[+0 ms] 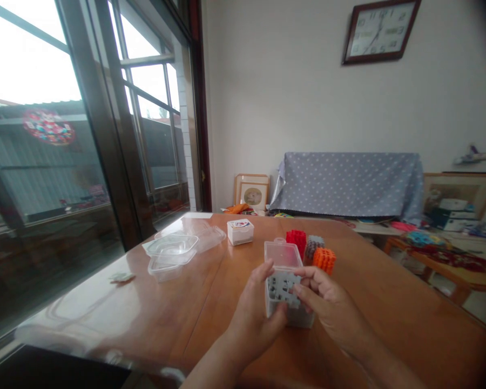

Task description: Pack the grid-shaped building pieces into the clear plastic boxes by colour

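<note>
Tabletop scene, viewed from the head. A clear plastic box (302, 320) stands on the wooden bench (222, 302), nearer its near edge than its far edge, with its hinged lid (283, 253) raised on the far side; grey perforated pieces (284, 286) fill its mouth. Beyond the box and to its right stand three blocks of similar pieces: a red block (296, 244), partly seen through the lid, a grey block (315, 246) and an orange block (324, 260). A white labelled box (240, 232) lies toward the far edge. Clear plastic containers (174, 248), nested or overlapping, occupy the far left part; their contents, if any, cannot be told. A small pale item (122, 277) lies near the left edge. Surroundings: glazed doors (101, 108) at left; a wall clock (380, 33) at upper right; a blue-grey patterned cloth (348, 183) draped beyond the far edge, between framed pictures (252, 193); a wooden stool (461, 273) bearing coloured material at right. The left hand (255, 313) lies along the left side of the clear box, its grip wide, thumb at the near side and index finger toward the lid. The right hand (328, 300) approaches from the right, its grip narrow, thumb and fingertips at the right side of the grey perforated pieces, which thus lie between the two hands.
</note>
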The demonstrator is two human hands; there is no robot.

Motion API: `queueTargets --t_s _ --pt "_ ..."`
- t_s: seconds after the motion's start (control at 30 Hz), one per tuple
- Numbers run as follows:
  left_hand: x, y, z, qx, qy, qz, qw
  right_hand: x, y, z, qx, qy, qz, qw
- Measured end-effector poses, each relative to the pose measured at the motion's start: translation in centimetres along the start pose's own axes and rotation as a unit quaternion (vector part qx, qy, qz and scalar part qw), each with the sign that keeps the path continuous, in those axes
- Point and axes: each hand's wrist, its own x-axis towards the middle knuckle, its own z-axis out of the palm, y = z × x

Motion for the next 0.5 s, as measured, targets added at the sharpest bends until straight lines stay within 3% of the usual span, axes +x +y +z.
queueTargets --t_s 0.13,0.23,0.37,0.5 --pt "0.9 -0.1 1.1 -0.147 0.005 -0.109 0.983 -0.1 0.2 0.1 0.043 0.005 -0.004 0.999" --pt "2.0 0.2 1.3 -0.184 0.008 -0.157 0.97 0.1 0.6 -0.3 0.017 0.007 -0.028 0.999" --pt "3.3 0.9 0.9 -0.12 -0.024 -0.13 0.984 0.5 0.2 -1.4 -0.099 0.04 -0.077 0.991" --pt "4.0 1.0 0.9 -0.099 -0.065 -0.092 0.989 0.7 -0.8 -2.4 -0.209 0.007 -0.12 0.971"
